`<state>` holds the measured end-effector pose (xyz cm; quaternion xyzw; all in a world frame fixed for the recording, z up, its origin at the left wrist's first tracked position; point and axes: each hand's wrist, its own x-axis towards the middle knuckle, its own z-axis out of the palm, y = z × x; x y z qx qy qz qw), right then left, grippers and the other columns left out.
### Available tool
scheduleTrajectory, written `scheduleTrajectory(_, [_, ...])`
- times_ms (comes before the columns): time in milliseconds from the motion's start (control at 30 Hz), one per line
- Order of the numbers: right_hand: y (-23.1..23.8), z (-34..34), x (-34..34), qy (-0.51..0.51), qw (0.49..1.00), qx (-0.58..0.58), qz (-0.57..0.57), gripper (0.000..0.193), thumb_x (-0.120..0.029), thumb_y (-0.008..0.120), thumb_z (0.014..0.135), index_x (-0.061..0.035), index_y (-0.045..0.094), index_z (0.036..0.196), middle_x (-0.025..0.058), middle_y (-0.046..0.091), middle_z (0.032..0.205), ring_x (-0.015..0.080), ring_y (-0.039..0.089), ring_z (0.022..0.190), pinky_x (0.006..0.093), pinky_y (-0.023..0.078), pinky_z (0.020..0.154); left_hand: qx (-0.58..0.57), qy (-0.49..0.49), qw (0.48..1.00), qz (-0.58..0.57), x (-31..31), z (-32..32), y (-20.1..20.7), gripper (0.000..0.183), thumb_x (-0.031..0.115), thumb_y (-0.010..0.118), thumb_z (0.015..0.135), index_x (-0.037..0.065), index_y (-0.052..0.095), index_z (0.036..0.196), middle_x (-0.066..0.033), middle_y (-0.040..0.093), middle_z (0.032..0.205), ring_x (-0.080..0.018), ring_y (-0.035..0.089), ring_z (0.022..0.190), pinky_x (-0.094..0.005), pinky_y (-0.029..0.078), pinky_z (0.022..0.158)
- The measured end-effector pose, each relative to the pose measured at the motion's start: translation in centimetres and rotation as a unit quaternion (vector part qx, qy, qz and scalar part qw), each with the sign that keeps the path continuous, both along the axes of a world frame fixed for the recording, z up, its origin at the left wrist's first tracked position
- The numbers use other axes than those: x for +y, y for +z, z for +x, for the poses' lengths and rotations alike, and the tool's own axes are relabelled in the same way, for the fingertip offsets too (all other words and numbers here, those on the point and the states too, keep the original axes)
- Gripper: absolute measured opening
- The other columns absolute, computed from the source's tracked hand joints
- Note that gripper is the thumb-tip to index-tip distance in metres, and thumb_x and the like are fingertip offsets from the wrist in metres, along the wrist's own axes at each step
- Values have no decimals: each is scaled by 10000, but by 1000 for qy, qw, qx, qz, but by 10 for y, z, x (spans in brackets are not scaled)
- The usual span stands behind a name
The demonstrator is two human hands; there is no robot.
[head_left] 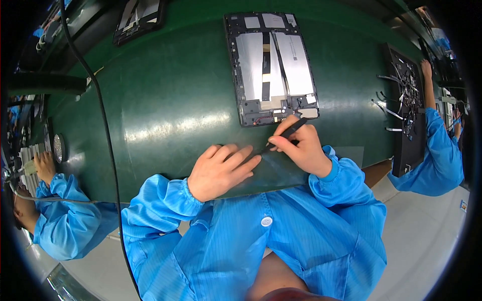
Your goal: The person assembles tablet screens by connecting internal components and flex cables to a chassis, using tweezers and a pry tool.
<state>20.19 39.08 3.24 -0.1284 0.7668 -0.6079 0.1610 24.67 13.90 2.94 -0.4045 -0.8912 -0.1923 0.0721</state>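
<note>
An opened tablet (271,65) lies back-up on the green mat (165,100), its silver battery cells and dark frame exposed. My right hand (301,148) sits just below the tablet's lower right corner and grips black tweezers (286,134), their tip pointing down-left at the mat. My left hand (221,170) rests flat on the mat, fingers spread loosely toward the tweezers' tip. Whatever lies under the tip is too small to make out. Both my sleeves are blue.
A black cable (103,115) runs down the mat's left side. Another opened device (138,17) lies at the back left. At right, a person in blue (437,150) works over a black tray (406,100) of parts. Another person's hand (45,165) is at left.
</note>
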Motion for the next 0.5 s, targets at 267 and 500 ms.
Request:
scheduleTrajectory(267, [36,-58,14,3,997,5,-73,141,-161,657,988,-46,575,993,9,620,807,68,590,669,228,478,587,19,24,998,56,2,-9,6,434,160,799,729,155,720,1155,-9,668,1139,-204,628,938,-331,506,754])
scheduleTrajectory(500, [35,-84,-5,50,997,-50,-40,210,-230,659,995,-38,579,1019,48,669,770,90,637,659,244,493,563,106,63,989,82,5,-35,4,361,85,770,699,116,737,1057,-17,711,1071,-203,651,866,-326,534,719])
